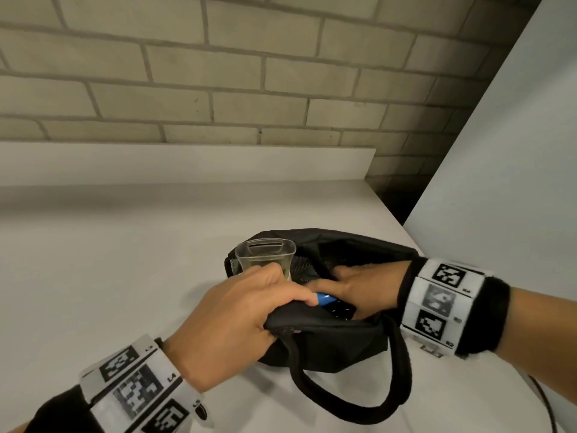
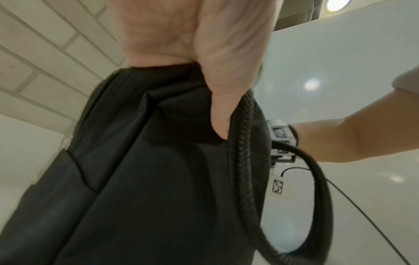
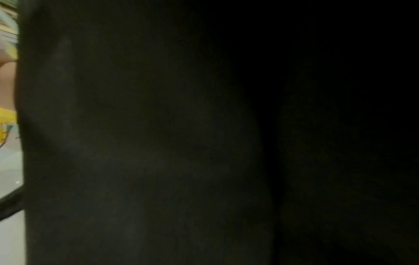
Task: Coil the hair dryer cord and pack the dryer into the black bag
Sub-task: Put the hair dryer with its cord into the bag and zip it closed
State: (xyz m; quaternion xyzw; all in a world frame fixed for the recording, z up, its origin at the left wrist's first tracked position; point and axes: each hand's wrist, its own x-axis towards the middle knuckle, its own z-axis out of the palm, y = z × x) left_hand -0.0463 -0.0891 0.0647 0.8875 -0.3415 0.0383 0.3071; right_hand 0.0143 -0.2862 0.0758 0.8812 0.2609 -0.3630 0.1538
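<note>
The black bag [image 1: 327,342] lies open on a white counter [image 1: 109,276]. My left hand [image 1: 249,310] grips the bag's near rim and holds it up; in the left wrist view its thumb [image 2: 217,107] presses the fabric [image 2: 147,179] beside the zipper. My right hand [image 1: 352,282] reaches into the opening and holds the hair dryer [image 1: 324,299], of which a blue and glossy black part shows. A clear nozzle [image 1: 265,254] sticks up at the bag's left end. The cord is hidden. Dark bag fabric [image 3: 204,143] fills the right wrist view.
The bag's strap [image 1: 399,385] loops toward the counter's front. A white side panel [image 1: 499,151] stands close on the right and a brick wall [image 1: 218,73] behind. A thin black cable [image 1: 543,398] runs from my right wrist over the counter's right front.
</note>
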